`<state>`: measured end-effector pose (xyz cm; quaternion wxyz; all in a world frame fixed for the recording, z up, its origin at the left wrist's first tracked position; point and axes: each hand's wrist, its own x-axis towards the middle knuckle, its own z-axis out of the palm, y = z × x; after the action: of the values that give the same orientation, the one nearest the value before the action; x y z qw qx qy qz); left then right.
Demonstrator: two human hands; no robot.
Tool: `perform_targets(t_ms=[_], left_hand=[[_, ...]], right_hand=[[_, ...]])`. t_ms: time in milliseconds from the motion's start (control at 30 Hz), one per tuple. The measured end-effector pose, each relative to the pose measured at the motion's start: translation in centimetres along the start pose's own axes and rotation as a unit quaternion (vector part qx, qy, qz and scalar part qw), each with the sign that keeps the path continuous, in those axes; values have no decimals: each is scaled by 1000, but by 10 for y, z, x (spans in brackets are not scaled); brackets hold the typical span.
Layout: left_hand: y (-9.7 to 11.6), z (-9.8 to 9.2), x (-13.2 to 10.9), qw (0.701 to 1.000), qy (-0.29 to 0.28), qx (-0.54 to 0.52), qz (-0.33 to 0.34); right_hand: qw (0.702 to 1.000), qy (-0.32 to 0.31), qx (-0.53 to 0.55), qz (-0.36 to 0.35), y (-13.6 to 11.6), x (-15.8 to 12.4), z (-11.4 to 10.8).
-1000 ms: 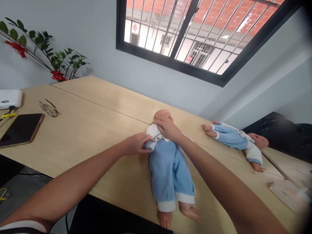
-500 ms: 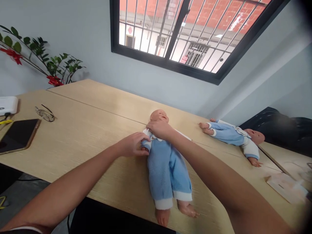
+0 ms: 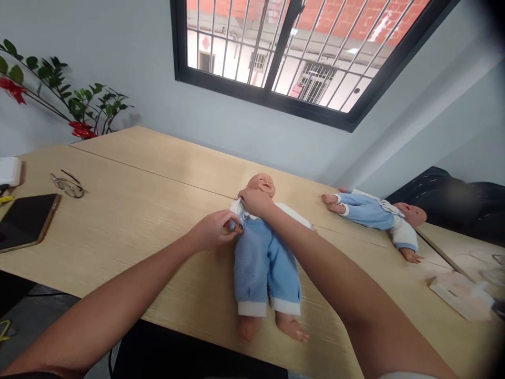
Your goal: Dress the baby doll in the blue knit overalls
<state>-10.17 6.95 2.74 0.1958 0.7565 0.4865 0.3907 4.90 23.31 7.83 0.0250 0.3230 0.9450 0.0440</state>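
A baby doll (image 3: pixel 252 263) in blue trousers and a white top lies face up on the wooden table (image 3: pixel 130 210), its feet toward the near edge. My left hand (image 3: pixel 215 230) is closed round the doll's small hand and sleeve end, at the left side of its body. Just below the doll's chin, my right hand (image 3: pixel 254 202) grips the white cloth at the shoulder, fingers pressed together. The right forearm crosses over the doll's chest and hides part of its other sleeve.
A second, similarly dressed doll (image 3: pixel 366 210) lies at the right. Glasses (image 3: pixel 69 185), a phone (image 3: pixel 29 221) and a white device (image 3: pixel 8 172) are at the left. A pale flat object (image 3: pixel 460 296) sits at the right, and a black bag-like thing (image 3: pixel 450 202) behind.
The doll has shifted slightly up and left, its legs now closer together and straighter. My left hand has moved up a little, lifting the doll's hand.
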Motion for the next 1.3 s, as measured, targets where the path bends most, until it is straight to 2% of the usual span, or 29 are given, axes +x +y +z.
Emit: perform_targets(t_ms=[233, 433, 500, 567, 633, 700, 800, 967, 1133, 1300], left_hand=[[-2, 7, -2, 995, 32, -10, -90], [-1, 8, -4, 995, 12, 47, -85], [-1, 8, -5, 995, 10, 54, -81], [-2, 8, -5, 995, 8, 54, -80], [-3, 8, -6, 995, 7, 51, -82], [-4, 8, -6, 995, 13, 51, -85], [-5, 8, -5, 993, 35, 63, -93], [-5, 6, -5, 990, 45, 83, -108], [-3, 2, -5, 984, 53, 135, -98], [1, 0, -6, 981, 30, 183, -51]], right_hand=[[999, 19, 6, 35, -7, -2, 7], [996, 65, 32, 46, -11, -14, 6], [992, 105, 47, 60, -5, -26, 6], [974, 178, 88, 105, 7, -42, 11], [939, 253, 147, 183, 26, -60, 19], [907, 281, 185, 251, 47, -76, 30], [897, 262, 208, 287, 72, -93, 50], [912, 203, 253, 251, 83, -99, 72], [927, 144, 287, 192, 81, -99, 69], [923, 117, 316, 187, 81, -102, 63]])
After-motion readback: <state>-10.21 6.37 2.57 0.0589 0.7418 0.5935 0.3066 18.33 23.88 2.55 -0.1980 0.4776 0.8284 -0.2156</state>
